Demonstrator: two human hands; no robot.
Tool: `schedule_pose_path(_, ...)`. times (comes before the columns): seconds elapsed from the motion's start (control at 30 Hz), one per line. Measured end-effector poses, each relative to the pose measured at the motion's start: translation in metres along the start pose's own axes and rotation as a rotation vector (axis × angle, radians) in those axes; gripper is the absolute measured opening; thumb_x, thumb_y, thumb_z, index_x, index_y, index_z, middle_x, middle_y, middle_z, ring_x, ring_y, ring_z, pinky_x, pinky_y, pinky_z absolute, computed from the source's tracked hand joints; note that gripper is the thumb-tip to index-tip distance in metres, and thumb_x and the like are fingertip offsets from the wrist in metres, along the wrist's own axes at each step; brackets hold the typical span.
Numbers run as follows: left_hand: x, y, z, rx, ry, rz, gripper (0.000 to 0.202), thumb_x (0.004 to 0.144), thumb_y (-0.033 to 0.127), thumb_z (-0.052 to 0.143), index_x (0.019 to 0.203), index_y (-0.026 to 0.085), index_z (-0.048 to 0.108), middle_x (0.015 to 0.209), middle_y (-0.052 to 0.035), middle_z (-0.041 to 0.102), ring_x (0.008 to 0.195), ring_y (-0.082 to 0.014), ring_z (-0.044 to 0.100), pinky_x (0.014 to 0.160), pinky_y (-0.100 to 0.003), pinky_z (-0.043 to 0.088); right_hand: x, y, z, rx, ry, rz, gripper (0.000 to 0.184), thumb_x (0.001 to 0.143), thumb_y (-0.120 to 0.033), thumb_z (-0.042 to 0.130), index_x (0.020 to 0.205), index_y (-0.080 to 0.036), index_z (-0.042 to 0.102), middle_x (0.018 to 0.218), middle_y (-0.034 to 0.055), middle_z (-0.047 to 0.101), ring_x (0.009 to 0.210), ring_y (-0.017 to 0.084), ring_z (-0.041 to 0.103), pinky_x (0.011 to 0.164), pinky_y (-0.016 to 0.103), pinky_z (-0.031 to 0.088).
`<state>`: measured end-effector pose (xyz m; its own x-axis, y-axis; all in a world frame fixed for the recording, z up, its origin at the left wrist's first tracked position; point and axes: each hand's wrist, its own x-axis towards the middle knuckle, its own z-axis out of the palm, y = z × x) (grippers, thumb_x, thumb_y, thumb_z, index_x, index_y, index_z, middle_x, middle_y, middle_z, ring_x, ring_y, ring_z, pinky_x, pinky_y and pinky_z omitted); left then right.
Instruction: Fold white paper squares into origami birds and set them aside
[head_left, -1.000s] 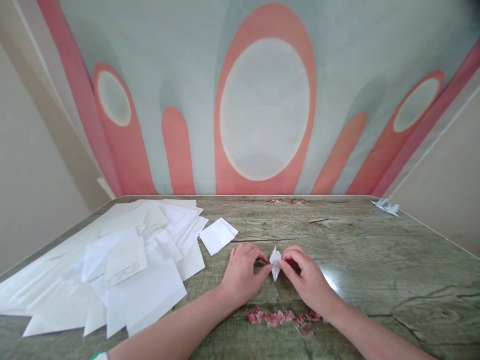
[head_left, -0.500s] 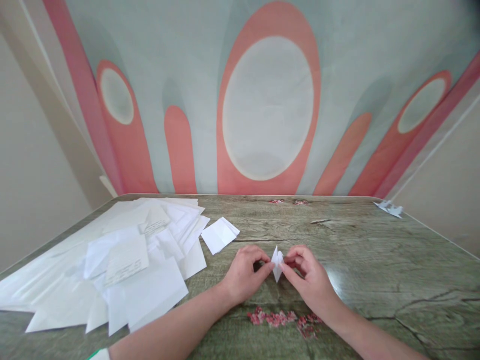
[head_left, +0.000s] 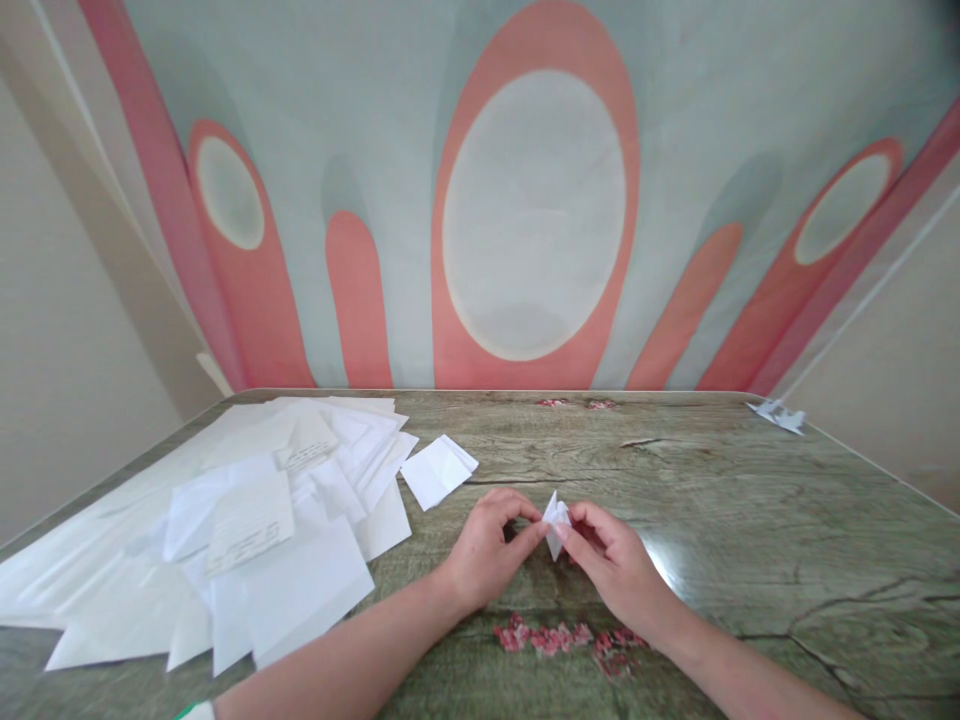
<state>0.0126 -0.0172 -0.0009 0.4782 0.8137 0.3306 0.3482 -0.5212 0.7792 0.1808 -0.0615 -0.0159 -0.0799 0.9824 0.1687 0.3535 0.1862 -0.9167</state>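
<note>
A small piece of folded white paper (head_left: 553, 541), pointed at the top and bottom, is held just over the wood-patterned table (head_left: 720, 480). My left hand (head_left: 491, 548) pinches its left side between thumb and fingertips. On the other side my right hand (head_left: 616, 562) grips it, with the thumb across the front and the fingers curled behind. Part of the paper's right side is hidden by those fingers. Several small white paper squares (head_left: 439, 472) lie in a short stack beyond my left hand.
Loose white sheets (head_left: 307, 580) spread in a large overlapping pile across the table's left side, a few with printed lines. A small whitish paper piece (head_left: 778, 415) rests at the far right edge. Behind the table stands a patterned wall covering (head_left: 405, 180).
The right hand's fingers have closed in further around the folded paper, and its thumb has shifted slightly left. My left hand stays almost where it was.
</note>
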Motion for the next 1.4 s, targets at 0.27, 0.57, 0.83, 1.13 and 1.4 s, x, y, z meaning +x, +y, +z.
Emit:
schedule_pose_path(0.27, -0.0011, -0.0033, 0.0040, -0.041, 0.038, -0.036, 0.014, 0.076, 0.032, 0.062, 0.074, 0.018, 0.061, 0.076, -0.0012, 0.062, 0.079, -0.0157, 0.056, 0.076, -0.026, 0.041, -0.0028, -0.0087, 0.0030, -0.098, -0.014, -0.051, 0.023, 0.085, -0.036, 0.047, 0.070, -0.019, 0.050, 0.059, -0.0043, 0.046, 0.055, 0.011, 0.043, 0.051, 0.021, 0.034)
schedule_pose_path(0.57, -0.0007, 0.0025, 0.0005, -0.235, -0.004, -0.069, 0.016, 0.079, 0.029, 0.057, 0.072, 0.016, 0.059, 0.076, -0.0021, 0.059, 0.077, -0.0150, 0.054, 0.076, -0.026, 0.041, -0.0021, -0.0088, 0.0037, -0.126, -0.039, -0.089, 0.024, 0.084, -0.036, 0.048, 0.069, -0.019, 0.051, 0.061, -0.0042, 0.045, 0.058, 0.011, 0.044, 0.055, 0.022, 0.035)
schedule_pose_path(0.83, 0.0005, -0.0039, 0.0019, -0.360, -0.005, -0.150, 0.026, 0.080, 0.037, 0.055, 0.068, 0.015, 0.057, 0.073, -0.0010, 0.055, 0.071, -0.0129, 0.051, 0.070, -0.024, 0.041, -0.0045, -0.0046, 0.0022, -0.103, -0.055, -0.010, 0.026, 0.086, -0.039, 0.046, 0.072, -0.018, 0.051, 0.060, -0.0042, 0.043, 0.058, 0.011, 0.042, 0.054, 0.022, 0.033)
schedule_pose_path(1.13, 0.0007, -0.0030, 0.0051, -0.301, -0.028, -0.179, 0.022, 0.078, 0.037, 0.058, 0.079, 0.015, 0.059, 0.076, -0.0008, 0.059, 0.074, -0.0135, 0.053, 0.070, -0.023, 0.041, -0.0028, -0.0068, 0.0010, -0.090, -0.028, 0.023, 0.029, 0.087, -0.040, 0.044, 0.069, -0.018, 0.047, 0.060, -0.0041, 0.044, 0.057, 0.011, 0.042, 0.054, 0.022, 0.033)
schedule_pose_path(1.4, -0.0011, -0.0063, 0.0054, -0.287, -0.021, -0.182, 0.021, 0.082, 0.034, 0.054, 0.079, 0.014, 0.057, 0.073, -0.0006, 0.057, 0.071, -0.0129, 0.051, 0.069, -0.023, 0.040, -0.0030, -0.0026, 0.0046, -0.039, -0.009, 0.027, 0.024, 0.086, -0.040, 0.045, 0.077, -0.018, 0.051, 0.063, -0.0033, 0.047, 0.058, 0.012, 0.044, 0.055, 0.023, 0.035)
